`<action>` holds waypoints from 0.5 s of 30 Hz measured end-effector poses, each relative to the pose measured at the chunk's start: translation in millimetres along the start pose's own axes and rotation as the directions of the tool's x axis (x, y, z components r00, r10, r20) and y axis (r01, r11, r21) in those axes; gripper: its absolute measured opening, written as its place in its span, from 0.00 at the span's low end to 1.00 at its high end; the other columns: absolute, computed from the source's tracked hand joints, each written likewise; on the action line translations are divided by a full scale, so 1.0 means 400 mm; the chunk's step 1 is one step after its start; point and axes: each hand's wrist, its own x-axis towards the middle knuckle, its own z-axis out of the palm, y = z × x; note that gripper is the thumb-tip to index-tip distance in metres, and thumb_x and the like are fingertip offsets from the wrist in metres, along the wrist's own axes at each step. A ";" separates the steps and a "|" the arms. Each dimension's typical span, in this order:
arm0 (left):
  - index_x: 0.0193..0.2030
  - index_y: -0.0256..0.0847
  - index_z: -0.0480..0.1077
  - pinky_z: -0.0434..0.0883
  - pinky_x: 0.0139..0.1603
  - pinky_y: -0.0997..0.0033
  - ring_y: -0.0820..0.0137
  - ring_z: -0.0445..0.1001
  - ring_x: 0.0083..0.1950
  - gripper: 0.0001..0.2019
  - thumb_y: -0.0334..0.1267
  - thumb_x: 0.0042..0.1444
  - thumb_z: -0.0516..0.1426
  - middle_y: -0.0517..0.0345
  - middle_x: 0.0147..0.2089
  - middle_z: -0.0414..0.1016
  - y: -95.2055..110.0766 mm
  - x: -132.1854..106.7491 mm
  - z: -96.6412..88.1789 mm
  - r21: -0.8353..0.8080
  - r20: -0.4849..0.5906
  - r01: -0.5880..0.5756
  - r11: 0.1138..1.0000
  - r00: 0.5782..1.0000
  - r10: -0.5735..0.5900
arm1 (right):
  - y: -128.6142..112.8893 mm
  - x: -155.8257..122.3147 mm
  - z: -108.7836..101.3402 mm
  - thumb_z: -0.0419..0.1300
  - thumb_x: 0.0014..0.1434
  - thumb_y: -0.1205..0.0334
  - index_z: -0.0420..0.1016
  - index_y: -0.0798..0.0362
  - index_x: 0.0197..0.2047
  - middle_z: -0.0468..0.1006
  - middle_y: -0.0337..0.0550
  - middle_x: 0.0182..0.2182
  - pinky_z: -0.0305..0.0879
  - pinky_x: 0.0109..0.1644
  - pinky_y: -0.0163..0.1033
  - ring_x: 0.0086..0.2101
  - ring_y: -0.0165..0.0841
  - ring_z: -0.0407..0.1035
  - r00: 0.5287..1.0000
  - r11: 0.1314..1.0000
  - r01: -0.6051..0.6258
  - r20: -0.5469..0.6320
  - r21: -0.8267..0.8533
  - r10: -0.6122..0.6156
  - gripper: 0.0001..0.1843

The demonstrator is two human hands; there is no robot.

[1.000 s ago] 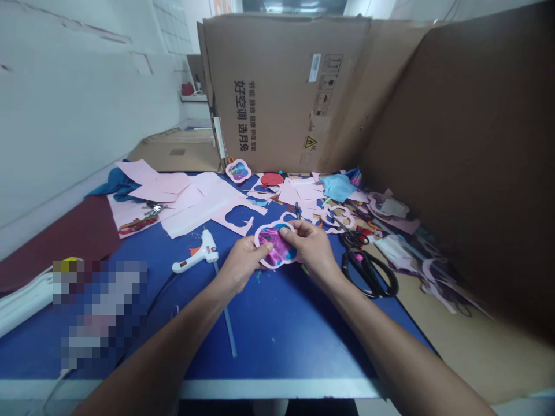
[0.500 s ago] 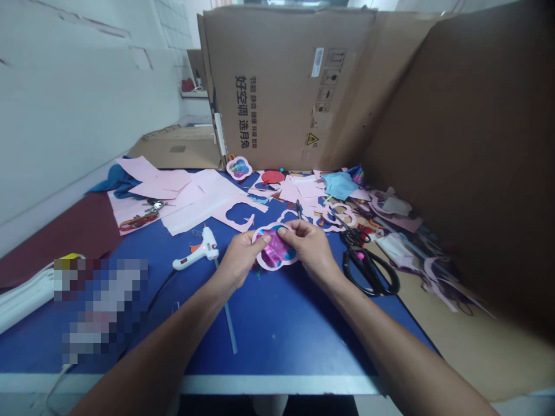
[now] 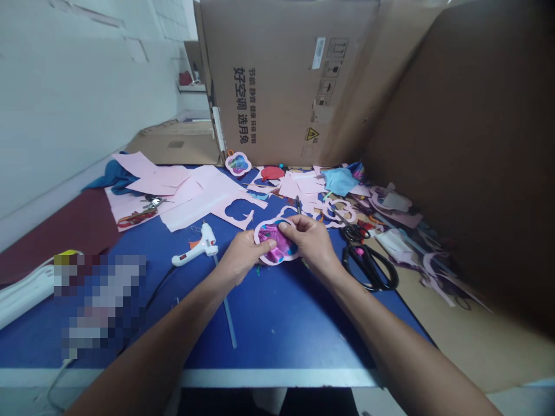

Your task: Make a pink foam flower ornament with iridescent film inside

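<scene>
From where I stand: scalloped pink-rimmed piece (image 3: 284,249), shiny magenta-and-blue face up, at frame centre over the worktop (image 3: 281,329). Left hand (image 3: 240,257) pinches its left edge, thumb on the face; right hand (image 3: 315,241) pinches its upper right. Step, as I judge it: pressing or aligning face against rim. Next move calls for even thumb pressure. Glue gun (image 3: 203,249), left of centre, unheld.

Cool, soft light covers the smooth blue tabletop (image 3: 281,329); right of it, the tall brown cardboard panel (image 3: 472,156) is in shadow; left, pixelation hides detail
</scene>
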 end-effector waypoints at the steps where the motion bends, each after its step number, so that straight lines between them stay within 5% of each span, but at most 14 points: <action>1: 0.37 0.36 0.81 0.74 0.30 0.71 0.71 0.76 0.26 0.18 0.44 0.45 0.77 0.55 0.30 0.81 0.002 -0.002 0.002 0.005 0.005 0.013 1.000 1.000 -0.013 | 0.000 0.000 -0.001 0.78 0.47 0.38 0.80 0.51 0.33 0.77 0.38 0.25 0.64 0.26 0.37 0.24 0.31 0.66 1.000 1.000 -0.001 -0.011 -0.004 0.001 0.26; 7: 0.42 0.37 0.81 0.80 0.34 0.68 0.63 0.85 0.32 0.16 0.39 0.50 0.76 0.49 0.36 0.85 0.018 -0.017 0.020 0.074 0.020 0.119 0.990 0.992 -0.121 | 0.001 0.004 -0.006 0.77 0.49 0.41 0.79 0.51 0.32 0.77 0.39 0.26 0.62 0.27 0.37 0.25 0.31 0.66 0.997 1.000 0.030 -0.069 -0.010 -0.031 0.23; 15: 0.42 0.37 0.82 0.79 0.36 0.67 0.63 0.85 0.33 0.15 0.43 0.53 0.74 0.46 0.37 0.85 0.012 -0.014 0.016 0.041 0.047 0.085 0.996 0.995 -0.087 | 0.007 0.007 -0.005 0.77 0.50 0.40 0.79 0.50 0.33 0.78 0.39 0.26 0.63 0.29 0.38 0.25 0.33 0.67 0.998 0.999 0.019 -0.067 -0.031 -0.021 0.23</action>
